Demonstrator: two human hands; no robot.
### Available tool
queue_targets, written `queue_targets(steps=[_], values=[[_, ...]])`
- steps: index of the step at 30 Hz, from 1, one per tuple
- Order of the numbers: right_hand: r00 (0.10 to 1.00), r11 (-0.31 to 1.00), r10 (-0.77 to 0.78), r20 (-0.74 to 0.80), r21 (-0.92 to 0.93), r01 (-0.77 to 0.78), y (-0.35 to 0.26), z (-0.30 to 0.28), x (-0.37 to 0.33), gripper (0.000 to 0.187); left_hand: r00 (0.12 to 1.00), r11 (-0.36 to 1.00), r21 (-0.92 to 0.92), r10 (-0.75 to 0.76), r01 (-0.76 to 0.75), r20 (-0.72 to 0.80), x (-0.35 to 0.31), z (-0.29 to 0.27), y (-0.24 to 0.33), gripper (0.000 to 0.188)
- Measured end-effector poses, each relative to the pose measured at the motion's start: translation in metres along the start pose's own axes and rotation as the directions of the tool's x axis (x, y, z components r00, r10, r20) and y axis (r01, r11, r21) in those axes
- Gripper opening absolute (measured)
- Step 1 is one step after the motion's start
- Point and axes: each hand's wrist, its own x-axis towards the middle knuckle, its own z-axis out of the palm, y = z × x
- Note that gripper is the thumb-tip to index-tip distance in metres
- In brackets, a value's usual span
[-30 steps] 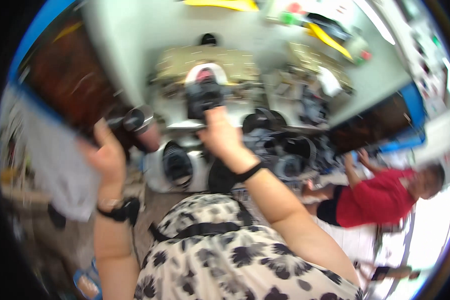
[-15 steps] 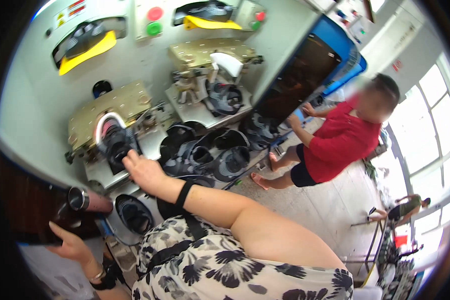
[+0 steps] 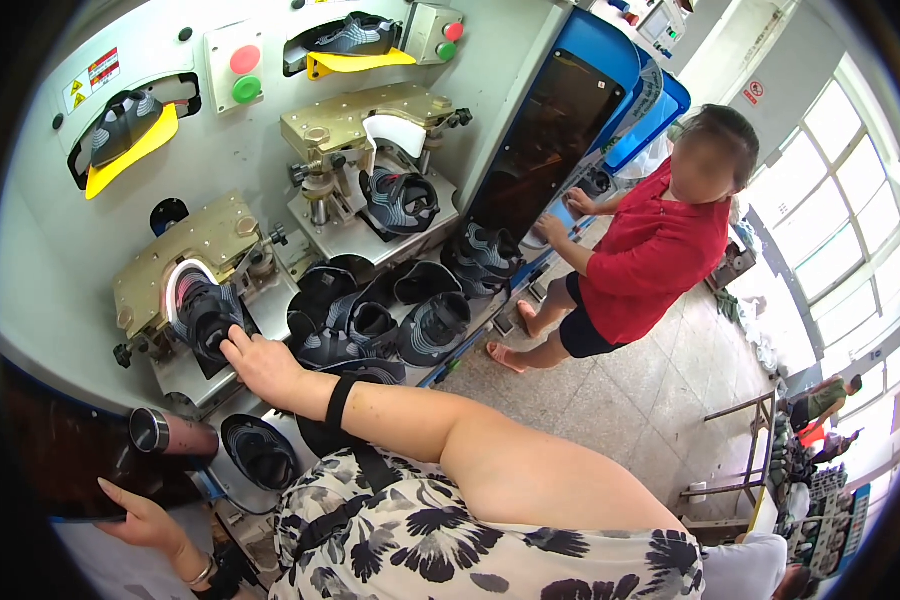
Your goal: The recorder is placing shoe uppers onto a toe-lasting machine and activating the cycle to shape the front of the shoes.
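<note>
A dark grey shoe upper (image 3: 208, 318) sits at the near moulding station, its toe under the curved white-and-pink pad. My right hand (image 3: 268, 372) is closed at its collar, with the fingertips on the edge of the opening. Over the pad lies the brass-coloured clamp plate (image 3: 185, 250) of the machine. Low on the left, my left hand (image 3: 148, 522) holds nothing that I can see and has its fingers stretched out. It is beside the edge of a dark glossy panel (image 3: 80, 455).
A pink tumbler (image 3: 185, 436) stands by another upper (image 3: 260, 450). Several dark uppers (image 3: 370, 325) crowd the ledge to the right. A second clamp station holds an upper (image 3: 400, 200). Yellow-lipped slots, red and green buttons (image 3: 247, 90) line the wall. A co-worker in red (image 3: 660, 260) works at the right.
The whole view has shifted, so the machine appears further left in the picture. My right hand stays at the shoe upper's collar, and my left hand remains by the dark panel.
</note>
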Motion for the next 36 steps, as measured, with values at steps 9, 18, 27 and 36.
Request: queue_targets(steps=[9, 18, 27, 36], values=[[0.998, 0.999, -0.024, -0.060, 0.025, 0.026, -0.002, -0.004, -0.001, 0.037, 1.000, 0.999, 0.036, 0.023, -0.024, 0.018, 0.001, -0.002, 0.007, 0.032], [0.998, 1.000, -0.011, -0.061, 0.028, 0.012, -0.002, -0.005, -0.001, 0.030, 0.998, 0.997, 0.065, -0.052, 0.049, 0.037, -0.001, -0.002, 0.013, 0.033], [0.998, 0.999, -0.018, -0.052, 0.043, 0.020, -0.002, -0.008, -0.001, 0.028, 1.000, 0.999, 0.039, -0.013, 0.012, 0.027, 0.001, -0.002, 0.010, 0.033], [0.999, 0.998, -0.004, 0.033, 0.065, 0.001, 0.002, -0.004, 0.000, 0.047, 0.999, 0.999, 0.018, -0.031, 0.031, 0.019, 0.000, -0.001, 0.011, 0.034]])
